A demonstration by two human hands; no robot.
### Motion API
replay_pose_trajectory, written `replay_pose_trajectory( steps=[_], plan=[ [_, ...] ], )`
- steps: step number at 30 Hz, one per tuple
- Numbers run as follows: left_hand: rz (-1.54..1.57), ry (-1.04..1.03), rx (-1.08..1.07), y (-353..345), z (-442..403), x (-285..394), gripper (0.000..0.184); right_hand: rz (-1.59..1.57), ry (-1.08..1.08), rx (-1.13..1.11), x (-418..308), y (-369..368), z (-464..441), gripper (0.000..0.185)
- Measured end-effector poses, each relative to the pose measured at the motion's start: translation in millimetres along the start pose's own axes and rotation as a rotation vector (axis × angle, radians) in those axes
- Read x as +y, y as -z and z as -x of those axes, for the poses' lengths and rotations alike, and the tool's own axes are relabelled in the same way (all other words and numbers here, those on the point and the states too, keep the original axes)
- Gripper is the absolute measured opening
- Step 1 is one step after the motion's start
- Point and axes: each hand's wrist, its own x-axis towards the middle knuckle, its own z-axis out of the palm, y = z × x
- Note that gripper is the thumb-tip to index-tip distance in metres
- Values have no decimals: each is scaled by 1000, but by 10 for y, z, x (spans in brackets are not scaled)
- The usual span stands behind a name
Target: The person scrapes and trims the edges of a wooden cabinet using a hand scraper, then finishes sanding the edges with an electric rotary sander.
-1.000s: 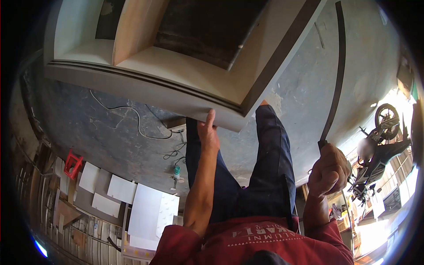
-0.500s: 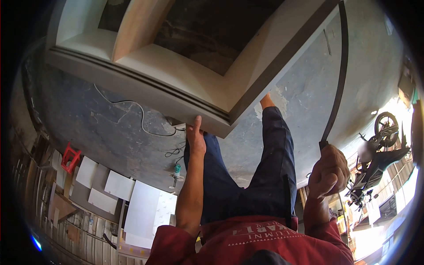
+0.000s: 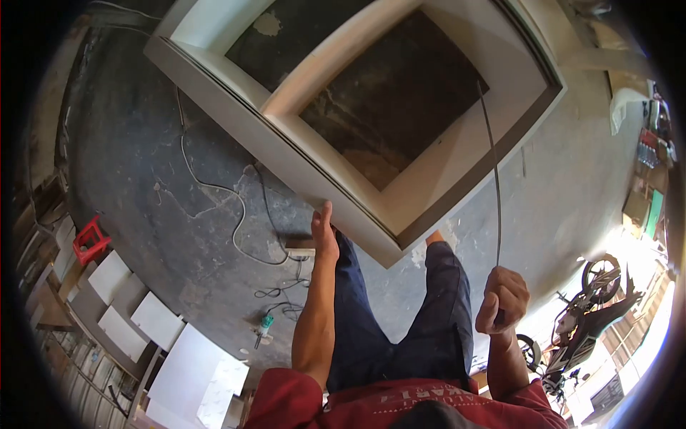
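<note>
A grey cabinet carcass with a pale inside and a wooden divider fills the upper middle of the view, tilted. My left hand grips its near edge, thumb up on the grey outer face; the other fingers are mostly hidden. My right hand is closed in a fist round the lower end of a long, thin, dark edging strip. Seen nearly edge-on, the strip rises from the fist across the cabinet's right side. I cannot tell whether its far end touches the cabinet.
A green power tool and its cable lie on the concrete floor at left. A red stool and white panels stand beyond. A motorcycle is at right. My legs are below the cabinet.
The cabinet shows lower and farther right, with more of its far side visible. My right hand has come inward, and the strip has turned from its broad face to nearly edge-on. The left hand keeps its grip.
</note>
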Motion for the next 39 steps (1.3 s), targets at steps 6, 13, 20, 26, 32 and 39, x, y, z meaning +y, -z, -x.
replay_pose_trajectory(
  steps=[6, 13, 20, 26, 32, 39],
  plan=[
    [20, -48, -58, 121, 38, -11, 61, 32, 2, -72, -56, -11, -50, 41],
    [-1, -49, 17, 303, 146, -192, 60, 24, -57, -104, 57, -60, -40, 40],
    [-168, 25, -12, 390, 397, -89, 47, 89, -164, -264, -72, -94, 29, 36],
    [-331, 208, -155, 576, 539, -198, 22, 165, -525, -364, -606, -242, 725, 35],
    [-130, 108, -404, 784, 701, 1341, 54, 289, -604, -409, -1426, -262, 934, 37],
    [-878, -563, 133, 3032, 37, 1299, 28, 369, -463, -276, -1703, -296, 583, 37]
  ],
)
